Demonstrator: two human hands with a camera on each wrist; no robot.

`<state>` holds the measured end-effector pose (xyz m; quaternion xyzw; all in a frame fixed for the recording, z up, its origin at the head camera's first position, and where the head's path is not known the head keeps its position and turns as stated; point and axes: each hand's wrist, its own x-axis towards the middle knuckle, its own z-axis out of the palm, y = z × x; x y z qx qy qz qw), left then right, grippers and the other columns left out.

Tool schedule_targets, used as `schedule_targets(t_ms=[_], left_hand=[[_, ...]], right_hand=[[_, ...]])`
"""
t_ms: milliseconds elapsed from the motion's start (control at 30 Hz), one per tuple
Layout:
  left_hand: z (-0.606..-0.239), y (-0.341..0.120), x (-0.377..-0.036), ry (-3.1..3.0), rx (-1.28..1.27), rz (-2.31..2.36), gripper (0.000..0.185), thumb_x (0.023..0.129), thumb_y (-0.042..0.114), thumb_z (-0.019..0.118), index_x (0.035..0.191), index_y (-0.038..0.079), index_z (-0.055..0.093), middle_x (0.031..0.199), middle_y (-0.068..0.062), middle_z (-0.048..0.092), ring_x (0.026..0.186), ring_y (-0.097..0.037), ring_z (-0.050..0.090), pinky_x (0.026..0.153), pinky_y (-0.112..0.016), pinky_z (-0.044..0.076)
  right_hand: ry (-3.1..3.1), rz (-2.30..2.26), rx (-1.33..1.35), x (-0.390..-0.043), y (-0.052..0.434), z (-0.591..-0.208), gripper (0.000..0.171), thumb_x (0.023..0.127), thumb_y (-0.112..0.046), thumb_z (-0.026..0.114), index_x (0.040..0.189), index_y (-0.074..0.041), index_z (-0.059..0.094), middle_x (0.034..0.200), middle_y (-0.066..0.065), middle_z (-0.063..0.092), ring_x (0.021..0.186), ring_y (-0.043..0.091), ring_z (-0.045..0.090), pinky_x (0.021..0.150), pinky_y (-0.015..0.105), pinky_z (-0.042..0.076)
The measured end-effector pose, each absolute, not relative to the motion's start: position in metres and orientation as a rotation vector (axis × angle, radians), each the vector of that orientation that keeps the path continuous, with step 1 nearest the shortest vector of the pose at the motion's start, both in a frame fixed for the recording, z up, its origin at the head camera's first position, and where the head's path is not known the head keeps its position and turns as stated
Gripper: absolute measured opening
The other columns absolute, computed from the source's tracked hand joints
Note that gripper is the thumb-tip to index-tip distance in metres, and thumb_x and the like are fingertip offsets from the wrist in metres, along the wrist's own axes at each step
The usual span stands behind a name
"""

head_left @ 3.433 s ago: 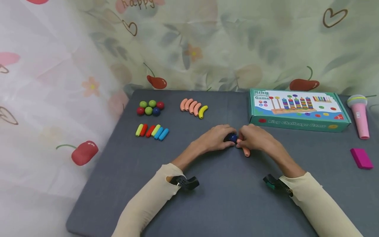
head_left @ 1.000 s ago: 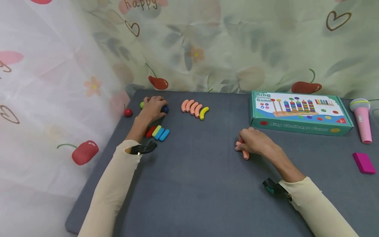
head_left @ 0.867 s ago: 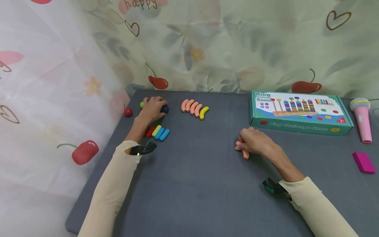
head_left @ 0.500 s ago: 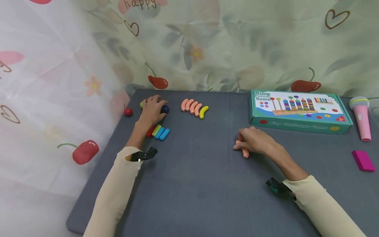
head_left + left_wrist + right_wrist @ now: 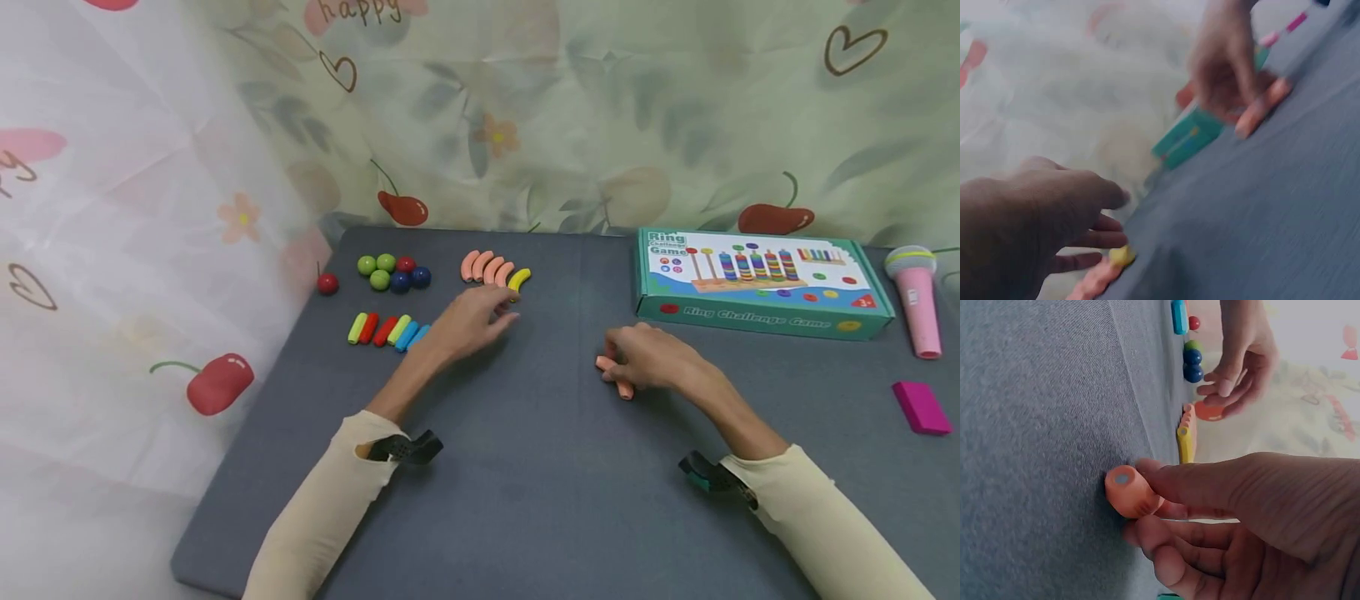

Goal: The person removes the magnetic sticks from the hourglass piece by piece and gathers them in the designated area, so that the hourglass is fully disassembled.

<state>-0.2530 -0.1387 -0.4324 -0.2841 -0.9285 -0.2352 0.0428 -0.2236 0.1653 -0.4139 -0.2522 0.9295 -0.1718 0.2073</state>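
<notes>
In the head view, my right hand [image 5: 651, 354] pinches a curved salmon-coloured magnetic piece [image 5: 625, 389] on the table. The right wrist view shows a pale round spot on the end of that piece [image 5: 1124, 487], with thumb and fingers about it. My left hand [image 5: 468, 323] is empty, fingers loosely extended. Its fingertips are right at a yellow curved piece [image 5: 521, 277], the last in a row with several salmon curved pieces [image 5: 480, 265]. In the left wrist view, the left hand [image 5: 1035, 219] hovers beside the yellow piece [image 5: 1122, 255].
At the far left lie green balls [image 5: 379, 280], dark blue balls [image 5: 421, 277] and a red one. Another red ball [image 5: 327, 284] sits by the table's left edge. Coloured sticks [image 5: 368, 328] lie nearer. A green game box [image 5: 765, 283], pink microphone [image 5: 915, 308] and magenta block [image 5: 922, 407] stand right.
My left hand carried a dark blue ball to the other balls, let it go, then moved right to the yellow piece. A red ball shifted left. My right hand kept the salmon piece.
</notes>
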Motion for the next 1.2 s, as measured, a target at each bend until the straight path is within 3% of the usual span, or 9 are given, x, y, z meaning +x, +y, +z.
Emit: schedule_targets(t_ms=[167,300,467,533,667,800,1033,1200], left_hand=[[-0.437,-0.109,-0.234,-2.887,-1.061,-0.703,0.032,0.104,0.022,0.067,0.132,0.007,0.068,0.117,-0.009,0.073,0.103,-0.018,0.070,0.091,-0.035,0.058],[-0.442,-0.098,-0.226,-2.929,-1.130,-0.674,0.034,0.104,0.026,0.066,0.134,0.009,0.067,0.119,-0.008,0.070,0.101,-0.017,0.069,0.090,-0.034,0.057],[-0.448,-0.104,-0.221,-3.001,-0.933,-0.487,0.036,0.103,0.029,0.068,0.134,0.010,0.068,0.128,-0.008,0.068,0.110,-0.021,0.068,0.096,-0.039,0.057],[-0.447,-0.111,-0.218,-3.052,-0.805,-0.358,0.040,0.103,0.033,0.067,0.137,0.012,0.067,0.136,-0.009,0.066,0.121,-0.025,0.065,0.104,-0.045,0.054],[-0.443,-0.126,-0.205,-3.148,-0.490,-0.110,0.054,0.103,0.041,0.065,0.146,0.010,0.059,0.154,-0.015,0.053,0.144,-0.033,0.050,0.118,-0.055,0.042],[-0.444,-0.140,-0.189,-3.207,-0.213,-0.027,0.069,0.104,0.045,0.062,0.156,0.002,0.046,0.166,-0.026,0.036,0.157,-0.041,0.033,0.127,-0.054,0.031],[-0.449,-0.150,-0.176,-3.207,-0.264,-0.053,0.069,0.109,0.045,0.052,0.154,-0.007,0.044,0.165,-0.036,0.030,0.158,-0.050,0.026,0.130,-0.054,0.026],[-0.449,-0.152,-0.175,-3.212,-0.236,-0.003,0.066,0.109,0.047,0.051,0.155,0.001,0.046,0.166,-0.033,0.030,0.158,-0.048,0.028,0.130,-0.055,0.025]], right_hand=[[2.615,-0.479,-0.846,-0.229,0.155,-0.417,0.019,0.103,-0.024,0.067,0.094,-0.007,0.067,0.058,0.001,0.063,0.052,0.011,0.053,0.057,0.028,0.043],[2.700,-0.432,-1.001,-0.242,0.138,-0.418,0.014,0.101,-0.019,0.070,0.099,-0.006,0.070,0.067,0.001,0.062,0.055,0.012,0.053,0.055,0.027,0.042],[2.785,-0.329,-1.099,-0.271,0.106,-0.415,0.014,0.093,-0.013,0.077,0.102,-0.005,0.070,0.083,0.006,0.065,0.066,0.018,0.054,0.059,0.030,0.043],[2.807,-0.267,-1.112,-0.284,0.094,-0.414,0.013,0.094,-0.014,0.077,0.101,-0.006,0.071,0.087,0.008,0.066,0.070,0.020,0.056,0.062,0.033,0.045],[2.873,-0.147,-1.159,-0.304,0.078,-0.416,0.006,0.097,-0.011,0.074,0.100,-0.006,0.074,0.092,0.013,0.066,0.077,0.027,0.059,0.068,0.040,0.050],[2.934,-0.081,-1.183,-0.315,0.077,-0.422,0.010,0.099,-0.001,0.065,0.099,-0.004,0.074,0.095,0.017,0.065,0.081,0.032,0.061,0.073,0.045,0.052],[2.991,-0.101,-1.196,-0.317,0.088,-0.433,0.014,0.104,0.000,0.057,0.104,-0.002,0.071,0.093,0.018,0.060,0.077,0.034,0.057,0.071,0.046,0.051],[3.036,-0.189,-1.211,-0.314,0.089,-0.437,0.016,0.108,-0.003,0.052,0.113,0.001,0.067,0.096,0.019,0.055,0.072,0.029,0.053,0.064,0.042,0.048]])
